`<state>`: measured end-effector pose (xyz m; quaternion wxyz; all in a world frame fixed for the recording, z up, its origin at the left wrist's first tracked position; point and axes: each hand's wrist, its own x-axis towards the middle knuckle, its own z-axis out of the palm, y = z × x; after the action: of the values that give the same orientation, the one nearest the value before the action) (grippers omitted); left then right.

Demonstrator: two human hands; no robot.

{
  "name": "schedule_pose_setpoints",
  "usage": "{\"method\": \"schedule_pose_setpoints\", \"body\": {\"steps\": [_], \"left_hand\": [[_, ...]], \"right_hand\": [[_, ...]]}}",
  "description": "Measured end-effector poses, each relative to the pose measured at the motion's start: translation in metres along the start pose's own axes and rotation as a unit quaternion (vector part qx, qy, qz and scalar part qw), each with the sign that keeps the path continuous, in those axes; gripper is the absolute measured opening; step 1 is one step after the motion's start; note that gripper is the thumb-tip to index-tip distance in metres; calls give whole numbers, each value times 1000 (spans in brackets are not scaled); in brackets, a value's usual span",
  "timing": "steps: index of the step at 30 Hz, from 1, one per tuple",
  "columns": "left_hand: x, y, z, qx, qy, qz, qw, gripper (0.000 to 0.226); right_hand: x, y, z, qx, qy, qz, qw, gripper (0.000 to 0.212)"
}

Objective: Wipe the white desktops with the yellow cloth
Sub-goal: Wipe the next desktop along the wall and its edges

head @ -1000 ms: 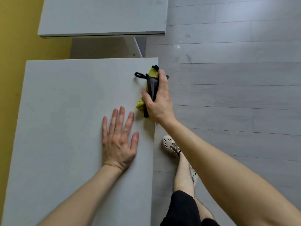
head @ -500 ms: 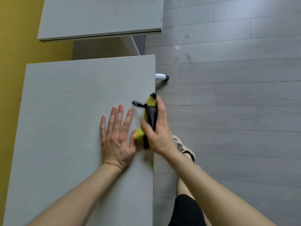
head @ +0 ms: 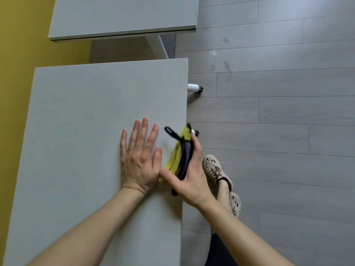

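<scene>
My right hand [head: 190,181] clenches the yellow cloth [head: 175,158] at the right edge of the near desk [head: 86,112]; my left hand [head: 140,156] lies flat beside it, fingers released. How much is wiped I can't tell; the far desk [head: 123,14] probably waits

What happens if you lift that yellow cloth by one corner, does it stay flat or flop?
Probably floppy: the yellow cloth with black edging is bunched into soft folds in the right hand. It likely weighs little, since that one hand seems to hold it easily. Its thin black loop sticks out and would probably dangle.
</scene>
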<state>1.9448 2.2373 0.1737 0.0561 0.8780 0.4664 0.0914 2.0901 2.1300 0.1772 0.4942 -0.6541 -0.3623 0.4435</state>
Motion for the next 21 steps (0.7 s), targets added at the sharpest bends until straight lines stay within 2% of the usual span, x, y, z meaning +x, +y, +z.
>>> {"method": "schedule_pose_setpoints", "body": {"steps": [2,4,8,10,14,18,21], "left_hand": [[0,1,0,-3,-1,-5,1000,63],[1,1,-1,-4,-1,-6,1000,63],[0,2,-1,-3,-4,-11,1000,63],[0,2,0,-5,-1,-12,1000,63],[-1,-1,1,-8,5,-5,1000,61],[0,-2,1,-11,8,-1,1000,61],[0,-2,1,-11,8,-4,1000,61]], "right_hand": [[5,-1,-3,3,-21,9,1000,113],[49,-7,-8,5,-20,11,1000,103],[168,-37,-32,-37,50,13,998,97],[189,-44,-31,-66,68,18,995,99],[116,-31,-4,-49,82,-23,995,103],[5,-9,4,-17,25,-43,999,103],[32,-13,0,-17,15,-53,998,97]]}}
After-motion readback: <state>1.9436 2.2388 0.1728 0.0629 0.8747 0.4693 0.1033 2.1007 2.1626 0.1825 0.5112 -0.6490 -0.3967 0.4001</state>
